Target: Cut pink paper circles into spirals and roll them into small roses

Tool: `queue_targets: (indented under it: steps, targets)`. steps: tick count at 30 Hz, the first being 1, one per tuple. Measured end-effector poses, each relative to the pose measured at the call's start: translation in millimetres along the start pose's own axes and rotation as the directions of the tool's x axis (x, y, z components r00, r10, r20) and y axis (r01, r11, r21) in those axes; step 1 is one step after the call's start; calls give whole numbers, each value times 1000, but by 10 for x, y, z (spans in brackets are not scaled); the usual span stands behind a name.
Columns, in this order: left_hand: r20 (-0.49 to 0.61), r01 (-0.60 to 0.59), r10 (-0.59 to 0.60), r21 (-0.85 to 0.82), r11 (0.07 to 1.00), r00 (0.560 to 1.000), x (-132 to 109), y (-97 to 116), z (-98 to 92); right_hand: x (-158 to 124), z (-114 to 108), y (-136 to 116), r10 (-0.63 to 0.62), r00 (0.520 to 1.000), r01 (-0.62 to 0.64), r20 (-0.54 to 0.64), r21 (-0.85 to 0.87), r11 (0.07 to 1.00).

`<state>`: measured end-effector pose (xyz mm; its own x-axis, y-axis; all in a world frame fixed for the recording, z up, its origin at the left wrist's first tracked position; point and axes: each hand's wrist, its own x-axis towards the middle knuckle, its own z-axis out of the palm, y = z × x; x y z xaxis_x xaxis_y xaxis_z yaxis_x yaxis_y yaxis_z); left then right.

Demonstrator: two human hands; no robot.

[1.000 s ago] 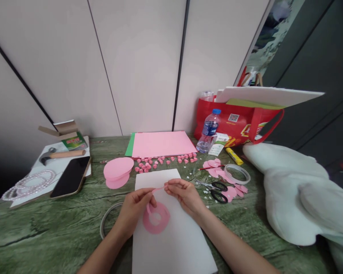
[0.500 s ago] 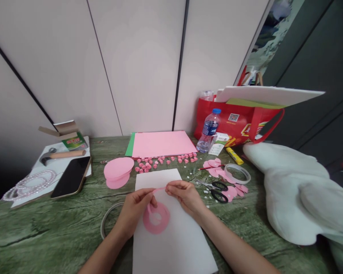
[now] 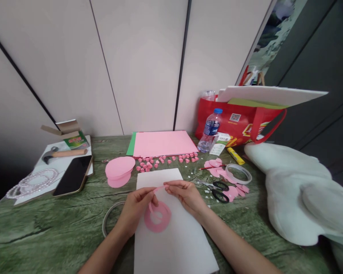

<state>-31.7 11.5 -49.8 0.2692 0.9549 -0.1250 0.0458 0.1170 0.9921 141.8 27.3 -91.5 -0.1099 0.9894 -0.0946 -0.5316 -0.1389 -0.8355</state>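
Note:
A pink paper spiral hangs over a white sheet on the green table. My left hand pinches the spiral's strip near its coiled part. My right hand pinches the strip's free end, so the strip stretches between both hands. Black-handled scissors lie just right of my right hand. A stack of pink paper circles sits to the upper left of the sheet.
Small pink rolled pieces lie in front of pink card. Tape roll, glue stick, water bottle and red bag stand right. Phone, hammer and beads lie left. A white plush fills the right.
Both hands keep their pinch on the pink strip; the spiral has shifted slightly under them. The view has moved a little.

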Motion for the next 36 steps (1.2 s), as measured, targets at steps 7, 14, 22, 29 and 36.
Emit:
queue_targets:
  steps: [7, 14, 22, 29, 36]
  targets:
    - [-6, -4, 4, 0, 1000, 1000, 7, 3, 8, 6, 6, -13, -15, 1000, 15, -7, 25, 1000]
    - [-9, -6, 7, 29, 1000, 1000, 10, 16, 8, -5, 29, -20, -8, 1000, 8, -30, 14, 1000]
    - [-12, -4, 5, 30, 1000, 1000, 7, -3, 5, -20, 42, -22, -14, 998, 14, -62, 7, 1000]
    - [3, -7, 7, 23, 1000, 1000, 0, -2, 0, 12, 7, 11, 7, 999, -7, -31, 23, 1000]
    - [2, -9, 9, 22, 1000, 1000, 1, 5, 3, 1, -4, -9, 6, 1000, -6, 14, -25, 1000]
